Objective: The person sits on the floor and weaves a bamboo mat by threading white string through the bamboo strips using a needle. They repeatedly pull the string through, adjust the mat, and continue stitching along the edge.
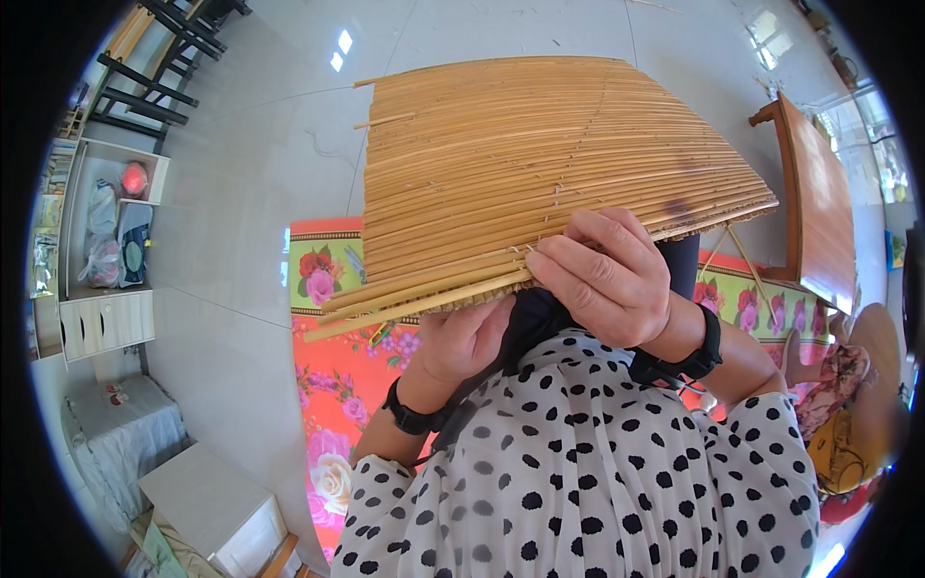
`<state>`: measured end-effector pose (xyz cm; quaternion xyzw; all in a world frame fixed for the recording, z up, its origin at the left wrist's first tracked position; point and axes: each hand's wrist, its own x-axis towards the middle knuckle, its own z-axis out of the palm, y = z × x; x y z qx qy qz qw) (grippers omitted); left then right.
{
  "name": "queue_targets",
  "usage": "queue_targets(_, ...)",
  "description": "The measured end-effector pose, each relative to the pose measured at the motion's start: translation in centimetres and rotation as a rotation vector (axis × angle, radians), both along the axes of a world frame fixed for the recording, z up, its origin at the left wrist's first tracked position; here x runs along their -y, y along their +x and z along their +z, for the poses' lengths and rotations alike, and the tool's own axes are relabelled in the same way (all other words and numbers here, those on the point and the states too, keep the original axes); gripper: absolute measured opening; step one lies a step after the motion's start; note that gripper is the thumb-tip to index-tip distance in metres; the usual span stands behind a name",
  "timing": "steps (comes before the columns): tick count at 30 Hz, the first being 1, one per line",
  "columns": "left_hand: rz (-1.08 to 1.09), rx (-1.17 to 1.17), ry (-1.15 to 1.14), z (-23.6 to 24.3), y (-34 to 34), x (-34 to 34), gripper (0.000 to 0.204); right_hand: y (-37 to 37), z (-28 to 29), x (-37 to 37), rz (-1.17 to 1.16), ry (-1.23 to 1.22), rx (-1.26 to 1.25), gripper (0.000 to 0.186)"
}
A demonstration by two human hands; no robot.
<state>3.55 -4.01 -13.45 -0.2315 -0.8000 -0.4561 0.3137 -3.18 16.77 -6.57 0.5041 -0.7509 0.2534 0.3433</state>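
Observation:
A mat of thin straw-coloured strips (496,144) stretches out in front of me, with a few loose-ended strips along its near edge. My right hand (602,279) is closed on that near edge, fingertips pressed by a strip where some pale thread shows. My left hand (462,342) is underneath the same edge, gripping it from below; most of its fingers are hidden by the mat and the strips.
A floral floor covering (323,433) lies beneath me on pale tiles. A wooden table (814,197) stands at right, above another person's legs (833,371). Along the left are shelves (106,246), black stools (145,96) and a low white box (212,491). Thin sticks lie at right.

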Motion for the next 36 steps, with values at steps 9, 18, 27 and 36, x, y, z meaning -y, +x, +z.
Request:
queue_targets(9, 0.008, 0.108, 0.125, -0.8, 0.8, -0.3, 0.029, 0.3, -0.1, 0.0, -0.007, 0.05, -0.02, 0.038)
queue_targets(18, -0.056, 0.456, 0.32, 0.9, 1.5, -1.3, 0.014, 0.7, -0.8, 0.1, -0.009, 0.022, -0.031, 0.043)
queue_targets(27, -0.221, 0.813, 0.802, 1.2, 2.2, -1.1, 0.015, 1.1, -2.1, 0.7, -0.065, 0.008, -0.093, 0.042)
queue_targets(36, 0.457, 0.749, 0.246, 3.3, 8.4, 11.8, 0.041, 0.9, -2.2, 0.4, -0.067, -0.01, -0.135, 0.035)
